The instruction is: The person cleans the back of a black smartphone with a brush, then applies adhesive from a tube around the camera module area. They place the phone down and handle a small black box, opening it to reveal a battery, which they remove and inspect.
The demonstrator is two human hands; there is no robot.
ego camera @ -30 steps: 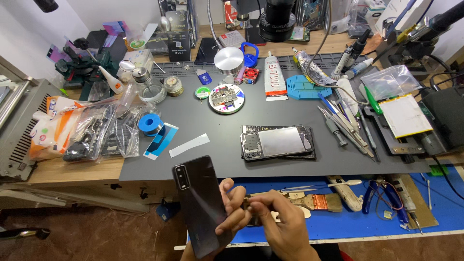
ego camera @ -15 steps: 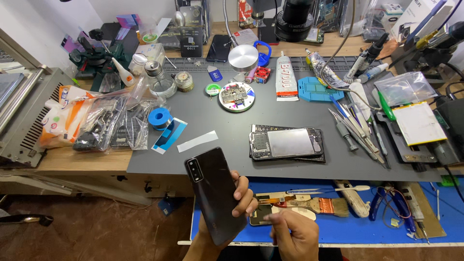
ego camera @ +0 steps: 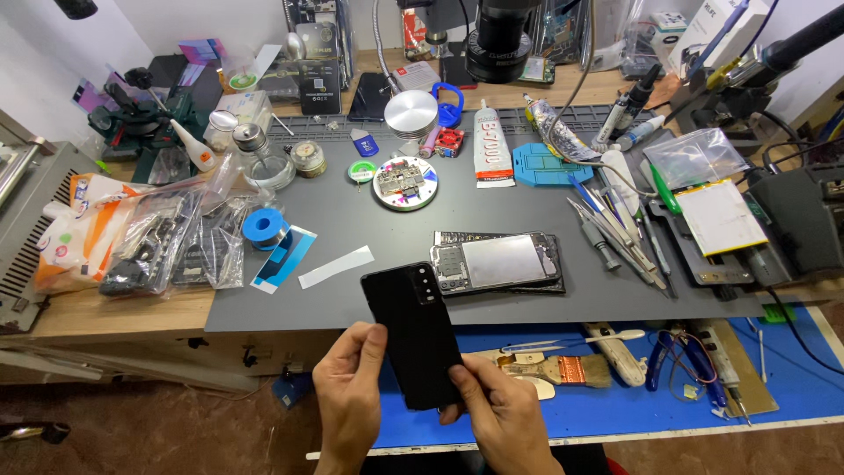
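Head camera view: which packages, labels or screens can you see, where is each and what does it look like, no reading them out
Glue tube: mat's far side, centre; flat, white with red print.
Plastic bags: bench's left; clear, dark parts inside.
Orange-white packet: far left, crumpled.
Clear bag: right, behind a pale yellow pad.
White box: top right corner.
Open phone: mat centre; grey panel, dark frame.
Black phone back: held by left hand and right hand.

Place: a phone repair workshop.
Middle: opened phone on grey work mat.
Right: tweezers and picks.
Top: microscope, glue tube.
Left: bagged parts.
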